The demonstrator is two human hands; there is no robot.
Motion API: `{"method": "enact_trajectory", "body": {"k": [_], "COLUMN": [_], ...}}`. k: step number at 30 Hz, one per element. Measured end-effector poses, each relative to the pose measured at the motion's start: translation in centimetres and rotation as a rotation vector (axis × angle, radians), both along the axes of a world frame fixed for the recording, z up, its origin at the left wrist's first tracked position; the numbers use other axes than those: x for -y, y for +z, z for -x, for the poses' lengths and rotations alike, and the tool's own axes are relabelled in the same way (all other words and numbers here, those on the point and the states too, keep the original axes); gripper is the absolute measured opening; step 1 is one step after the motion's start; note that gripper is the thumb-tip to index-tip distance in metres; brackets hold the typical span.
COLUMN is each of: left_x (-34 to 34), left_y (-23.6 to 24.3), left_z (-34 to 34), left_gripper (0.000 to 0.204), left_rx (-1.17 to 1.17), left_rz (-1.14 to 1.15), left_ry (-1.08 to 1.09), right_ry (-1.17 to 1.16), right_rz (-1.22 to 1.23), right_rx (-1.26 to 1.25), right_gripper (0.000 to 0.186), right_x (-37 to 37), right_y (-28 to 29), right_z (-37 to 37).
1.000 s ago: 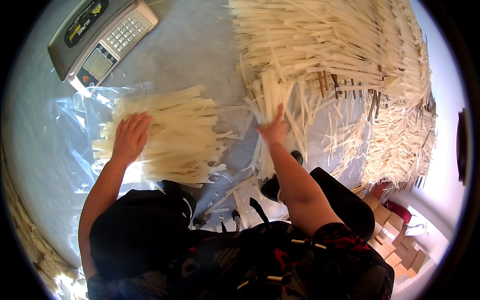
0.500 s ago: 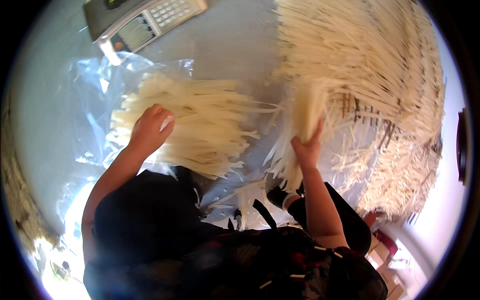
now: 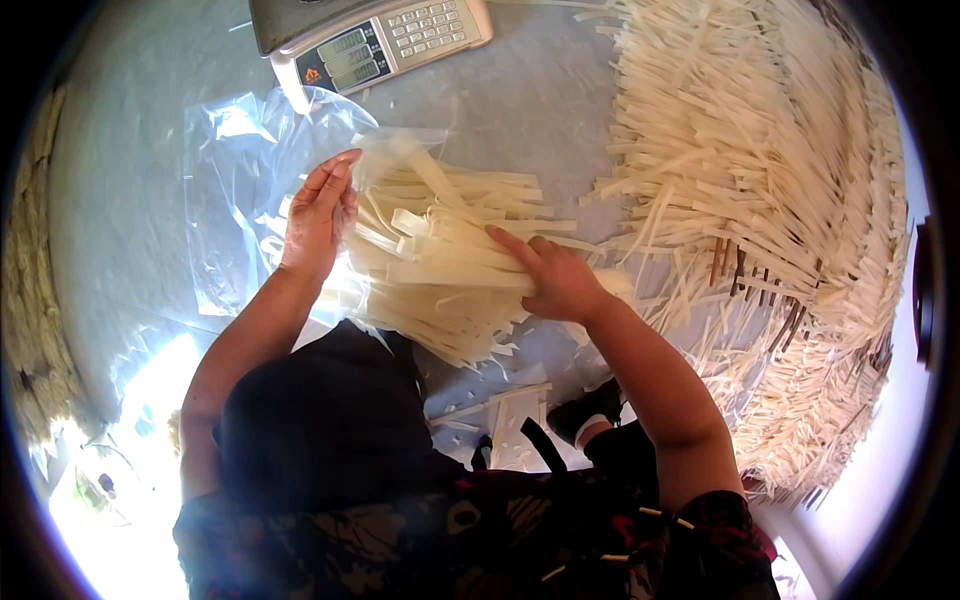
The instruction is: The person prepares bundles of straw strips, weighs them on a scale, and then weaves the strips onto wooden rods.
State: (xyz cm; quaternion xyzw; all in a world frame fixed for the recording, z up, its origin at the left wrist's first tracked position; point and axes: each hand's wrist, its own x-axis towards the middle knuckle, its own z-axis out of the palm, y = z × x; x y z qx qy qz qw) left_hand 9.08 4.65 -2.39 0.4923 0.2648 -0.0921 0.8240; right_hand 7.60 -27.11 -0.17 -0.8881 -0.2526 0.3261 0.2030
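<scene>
A clear plastic bag [image 3: 222, 190] lies on the grey surface at left, its mouth facing right. Inside and spilling out of it is a pile of pale, flat dried noodles [image 3: 450, 335]. My left hand [image 3: 315, 225] is closed at the bag's mouth, fingertips pinching the film's upper edge. From the right, my right hand [image 3: 562, 282] grips a bundle of the same noodles [image 3: 455, 262] and lays it over the pile, index finger stretched along the top. The bundle's left ends reach the bag's opening; the thumb is mostly hidden.
A digital scale [image 3: 430, 30] with a keypad and display stands beyond the bag. At right, a large heap of flat noodles [image 3: 730, 130] lies over thin brown sticks [image 3: 740, 268]. Broken noodle pieces [image 3: 500, 400] are scattered near my feet.
My right hand has carried its noodle bundle leftward from beside the heap onto the pile at the bag. My left hand has risen slightly, now pinching the film. The view has shifted.
</scene>
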Motion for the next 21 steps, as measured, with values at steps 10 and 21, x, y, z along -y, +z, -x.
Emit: {"method": "enact_trajectory", "body": {"k": [10, 21], "left_x": [1.3, 4.6], "left_y": [6.7, 5.0], "left_z": [-0.3, 0.3], "left_gripper": [0.016, 0.025], "left_rx": [0.606, 0.708], "left_rz": [-1.036, -0.826], "left_ry": [-0.395, -0.741], "right_ry": [0.045, 0.146], "right_rz": [0.072, -0.122], "right_rx": [0.008, 0.222], "right_gripper": [0.090, 0.080], "right_x": [-5.4, -12.6], "right_y": [-1.1, -5.9], "right_z": [-6.5, -7.6]}}
